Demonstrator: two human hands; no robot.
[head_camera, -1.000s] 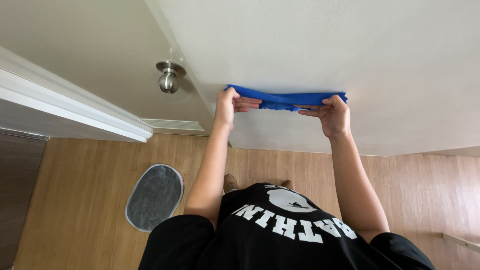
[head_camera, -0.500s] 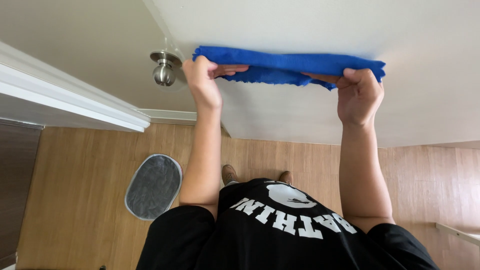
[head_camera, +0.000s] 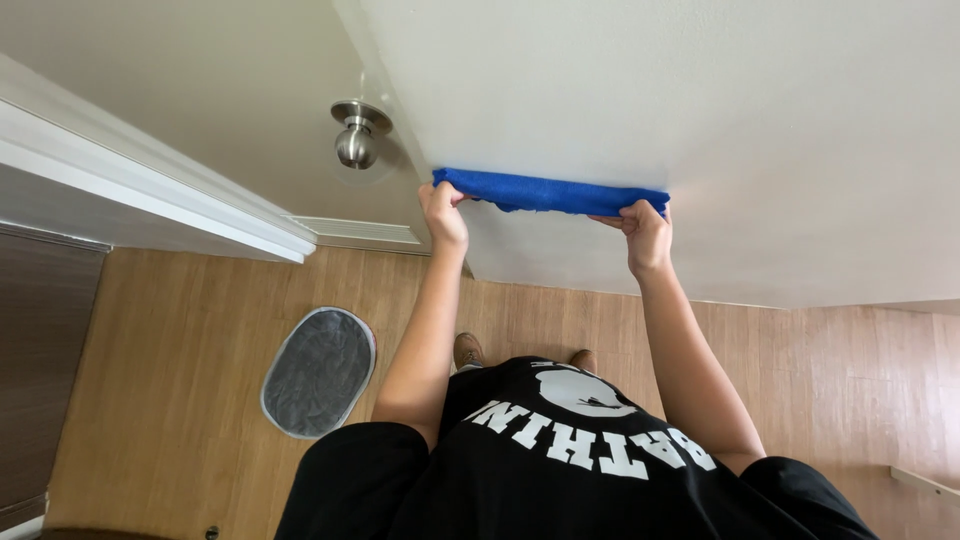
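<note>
A folded blue cloth (head_camera: 548, 192) is stretched flat against a white wall (head_camera: 700, 110). My left hand (head_camera: 445, 212) grips its left end and my right hand (head_camera: 645, 235) grips its right end, both arms reaching out ahead of me. The cloth sags a little between the two hands. Below, my black shirt with white lettering and the tips of my brown shoes (head_camera: 467, 350) show over the wooden floor.
A white door with a round metal knob (head_camera: 356, 135) stands to the left of the cloth, with white door trim (head_camera: 150, 190) beside it. A grey oval mat (head_camera: 318, 372) lies on the wooden floor (head_camera: 180, 340).
Half a second ago both hands had slid the cloth up the wall toward me. Now they have drawn it back down, close to where it was a second ago.
</note>
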